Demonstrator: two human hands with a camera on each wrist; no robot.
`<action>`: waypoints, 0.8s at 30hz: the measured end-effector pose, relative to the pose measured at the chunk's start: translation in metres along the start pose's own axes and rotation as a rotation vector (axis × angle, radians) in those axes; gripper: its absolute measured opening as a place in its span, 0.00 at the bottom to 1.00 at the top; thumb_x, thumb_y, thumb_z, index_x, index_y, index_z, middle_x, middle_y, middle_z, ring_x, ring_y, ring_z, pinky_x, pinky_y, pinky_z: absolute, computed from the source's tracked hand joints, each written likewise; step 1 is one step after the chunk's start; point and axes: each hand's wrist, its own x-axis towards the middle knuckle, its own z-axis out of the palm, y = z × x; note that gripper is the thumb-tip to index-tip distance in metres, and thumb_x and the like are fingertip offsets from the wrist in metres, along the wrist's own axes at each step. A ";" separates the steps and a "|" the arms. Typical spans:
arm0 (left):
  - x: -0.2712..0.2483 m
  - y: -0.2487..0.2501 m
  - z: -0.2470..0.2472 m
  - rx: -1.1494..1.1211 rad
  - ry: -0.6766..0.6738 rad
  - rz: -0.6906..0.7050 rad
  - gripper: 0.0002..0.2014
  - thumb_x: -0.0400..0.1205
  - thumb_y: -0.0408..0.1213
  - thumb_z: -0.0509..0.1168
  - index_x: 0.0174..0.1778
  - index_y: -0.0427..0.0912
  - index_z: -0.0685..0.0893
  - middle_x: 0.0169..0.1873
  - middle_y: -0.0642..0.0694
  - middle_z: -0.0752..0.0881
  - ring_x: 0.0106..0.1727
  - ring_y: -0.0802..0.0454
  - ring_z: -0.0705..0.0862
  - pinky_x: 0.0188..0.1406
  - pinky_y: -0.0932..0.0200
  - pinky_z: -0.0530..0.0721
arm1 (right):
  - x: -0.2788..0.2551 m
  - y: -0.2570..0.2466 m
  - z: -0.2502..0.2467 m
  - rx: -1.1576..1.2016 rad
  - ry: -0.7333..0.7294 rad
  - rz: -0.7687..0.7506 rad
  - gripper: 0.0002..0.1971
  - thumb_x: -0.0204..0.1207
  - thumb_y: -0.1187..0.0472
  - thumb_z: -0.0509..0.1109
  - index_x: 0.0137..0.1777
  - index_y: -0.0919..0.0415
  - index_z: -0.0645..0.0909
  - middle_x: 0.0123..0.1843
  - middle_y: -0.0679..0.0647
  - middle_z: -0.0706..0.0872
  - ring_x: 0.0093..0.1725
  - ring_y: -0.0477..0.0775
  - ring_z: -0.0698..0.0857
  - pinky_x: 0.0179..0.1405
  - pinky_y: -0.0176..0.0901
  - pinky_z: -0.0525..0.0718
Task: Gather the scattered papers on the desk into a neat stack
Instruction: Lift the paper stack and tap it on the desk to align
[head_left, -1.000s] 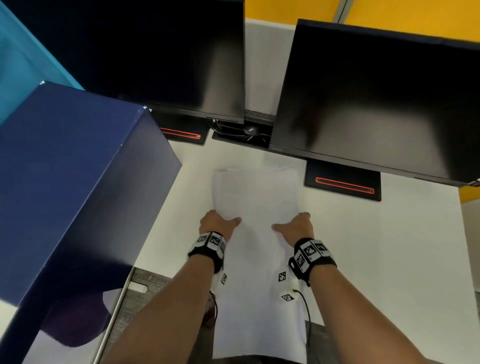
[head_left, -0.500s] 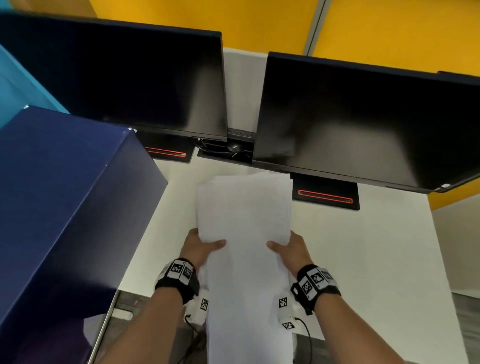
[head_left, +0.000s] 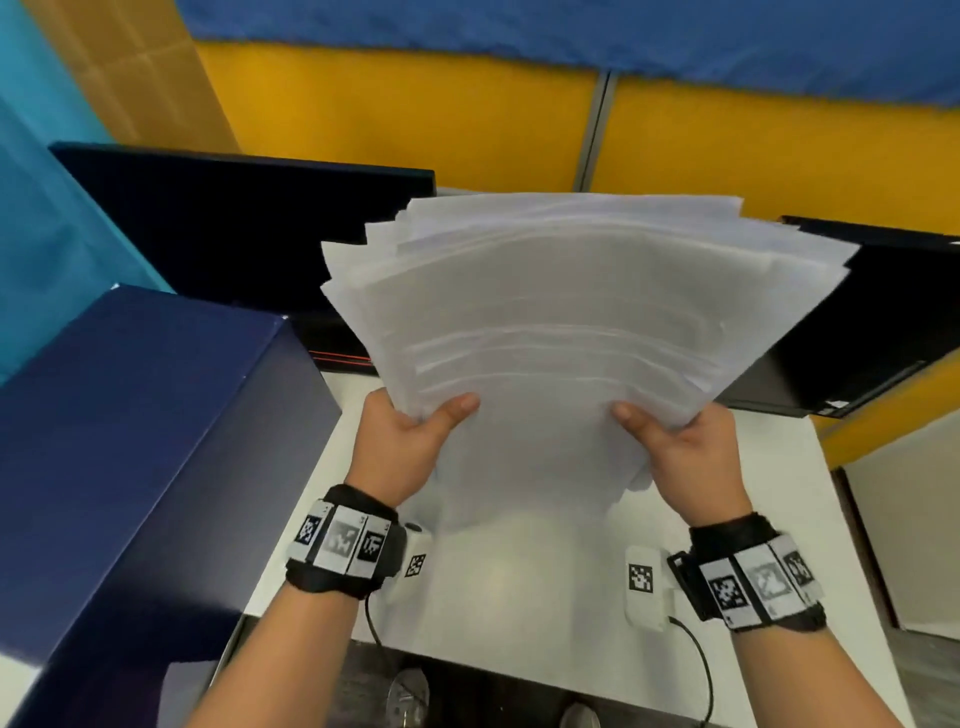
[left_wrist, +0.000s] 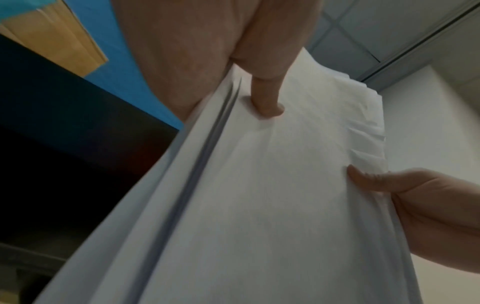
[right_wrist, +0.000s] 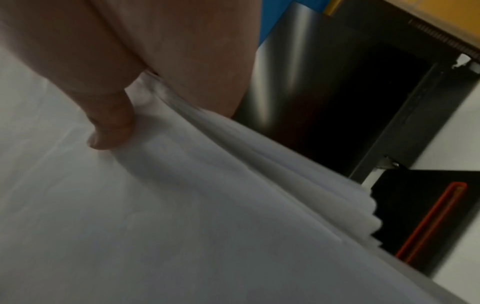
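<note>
A thick bundle of white papers (head_left: 561, 322) is held up off the white desk (head_left: 519, 613), tilted towards me, its far edges fanned and uneven. My left hand (head_left: 410, 441) grips its left side with the thumb on top. My right hand (head_left: 680, 452) grips the right side the same way. In the left wrist view the papers (left_wrist: 272, 185) fill the frame, with my left thumb (left_wrist: 267, 98) pressing on the top sheet and the right hand (left_wrist: 415, 197) on the other edge. In the right wrist view my right thumb (right_wrist: 109, 123) presses on the papers (right_wrist: 182, 216), whose edges are stepped.
A tall dark blue box (head_left: 130, 467) stands close on the left. Two black monitors (head_left: 234, 228) (head_left: 852, 332) stand behind the papers, one left and one right. Yellow and blue partition panels (head_left: 415, 114) rise at the back. The desk's front edge is near my wrists.
The papers lay flat on the desk under both hands. Both hands have since lifted the bundle and tipped it upward, and my view has swung up.
</note>
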 end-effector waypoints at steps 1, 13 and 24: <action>-0.001 0.002 0.003 -0.007 -0.008 0.021 0.10 0.73 0.32 0.79 0.44 0.52 0.89 0.41 0.60 0.93 0.48 0.60 0.91 0.48 0.66 0.87 | -0.001 0.000 -0.003 -0.005 0.002 -0.021 0.13 0.72 0.73 0.75 0.46 0.53 0.87 0.39 0.31 0.92 0.42 0.32 0.90 0.41 0.25 0.84; -0.008 -0.082 0.020 0.100 -0.193 -0.218 0.18 0.72 0.34 0.80 0.57 0.48 0.89 0.53 0.50 0.92 0.56 0.55 0.90 0.55 0.61 0.87 | -0.019 0.076 -0.016 -0.106 -0.036 0.162 0.23 0.65 0.69 0.82 0.53 0.43 0.84 0.49 0.38 0.92 0.49 0.40 0.90 0.46 0.35 0.88; -0.001 -0.072 0.004 0.155 -0.272 -0.146 0.25 0.66 0.29 0.83 0.58 0.48 0.89 0.53 0.62 0.91 0.56 0.63 0.88 0.55 0.69 0.84 | -0.015 0.077 -0.027 -0.084 -0.123 0.196 0.23 0.61 0.62 0.86 0.57 0.50 0.87 0.54 0.49 0.93 0.55 0.49 0.91 0.53 0.42 0.89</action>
